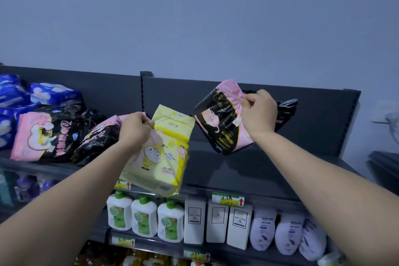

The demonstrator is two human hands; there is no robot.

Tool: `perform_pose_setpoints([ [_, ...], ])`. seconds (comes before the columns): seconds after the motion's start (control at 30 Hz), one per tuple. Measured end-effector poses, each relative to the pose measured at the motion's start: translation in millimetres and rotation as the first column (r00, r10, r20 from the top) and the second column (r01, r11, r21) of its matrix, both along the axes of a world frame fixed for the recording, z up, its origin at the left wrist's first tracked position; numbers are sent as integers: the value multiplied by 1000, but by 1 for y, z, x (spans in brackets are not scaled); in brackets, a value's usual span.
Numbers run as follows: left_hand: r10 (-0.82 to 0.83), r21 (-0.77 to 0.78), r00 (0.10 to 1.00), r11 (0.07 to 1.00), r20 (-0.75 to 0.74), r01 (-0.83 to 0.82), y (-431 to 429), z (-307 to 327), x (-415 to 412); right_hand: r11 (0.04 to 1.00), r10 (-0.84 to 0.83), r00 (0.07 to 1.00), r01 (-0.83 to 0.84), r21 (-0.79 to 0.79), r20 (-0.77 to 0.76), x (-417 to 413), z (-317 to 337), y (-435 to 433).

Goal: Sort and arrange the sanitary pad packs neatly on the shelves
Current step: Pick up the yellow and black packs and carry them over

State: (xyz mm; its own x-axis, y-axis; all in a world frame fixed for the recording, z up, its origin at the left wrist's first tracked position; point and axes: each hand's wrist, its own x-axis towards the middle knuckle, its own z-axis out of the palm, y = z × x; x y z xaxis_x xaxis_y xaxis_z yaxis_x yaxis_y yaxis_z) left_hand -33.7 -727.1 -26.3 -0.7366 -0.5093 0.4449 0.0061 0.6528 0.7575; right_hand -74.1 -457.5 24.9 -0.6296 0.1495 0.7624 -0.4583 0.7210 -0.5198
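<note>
My left hand pinches the top of a yellow pad pack with a cartoon figure, held over the front edge of the top shelf. My right hand grips a pink and black pad pack lifted above the shelf's right half. Another black pack shows behind that hand. On the shelf's left lie pink and black packs, one leaning black pack and blue packs behind them.
The dark back panel bounds the top shelf, with an upright post at its middle. Below stand green and white soap bottles, white boxes and lilac bottles. Price tags hang on the shelf edge.
</note>
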Motion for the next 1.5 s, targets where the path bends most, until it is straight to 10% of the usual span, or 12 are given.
perform_pose_setpoints([
  [0.7, -78, 135, 985, 989, 151, 58, -105, -48, -202, 989, -147, 988, 146, 23, 50, -129, -16, -80],
  [1.17, -147, -244, 941, 943, 304, 226, -117, -29, -167, 998, 59, 997, -57, 34, -55, -120, -1, -149],
  [1.5, -674, 568, 738, 593, -39, 572, -155, 21, -74, 935, 355, 914, -348, 70, -197, -92, 1, -244],
])
